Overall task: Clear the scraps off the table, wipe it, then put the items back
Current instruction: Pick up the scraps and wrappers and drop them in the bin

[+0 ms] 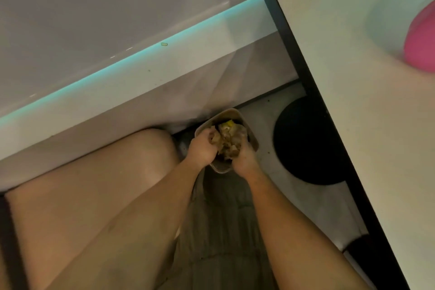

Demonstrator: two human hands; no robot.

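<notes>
Down on the left, a bare knee [150, 148] is bending up close beside the left hand [202, 148], and a tiny green bit [164, 44] is lying on the pale ledge far behind. Both hands are curling round a brown clump of scraps [229, 145], with the right hand [244, 159] on its other side, holding it just over a small bin [229, 113] sitting on the floor. Off to the right, a black round foot [303, 143] is sitting near the bin, and the white table [353, 77] is hanging over it with a blurry pink thing [421, 42] on top.
</notes>
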